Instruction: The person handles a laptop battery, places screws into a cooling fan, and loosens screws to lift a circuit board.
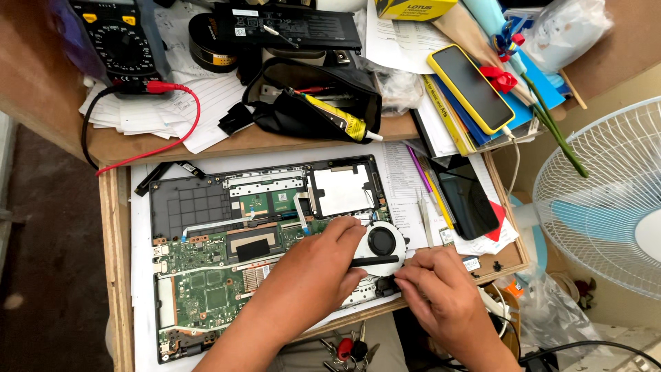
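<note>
An opened laptop chassis [200, 207] lies on a wooden board, its green circuit board [206, 289] exposed. My left hand [313, 269] rests over the board's right part and grips a thin black tool [375, 261], held level across the round cooling fan [382, 241]. My right hand [434, 289] sits just right of the fan near the laptop's lower right corner, fingers bent and pinched at a small dark part beside the fan; what it pinches is hidden.
A multimeter [117, 41] with red lead, a laptop battery [289, 27], a black pouch with a glue tube [337, 117], a yellow-cased phone [471, 86], a black phone [468, 196], tweezers [425, 217], and a white fan [606, 200] at right. Keys [351, 348] lie below.
</note>
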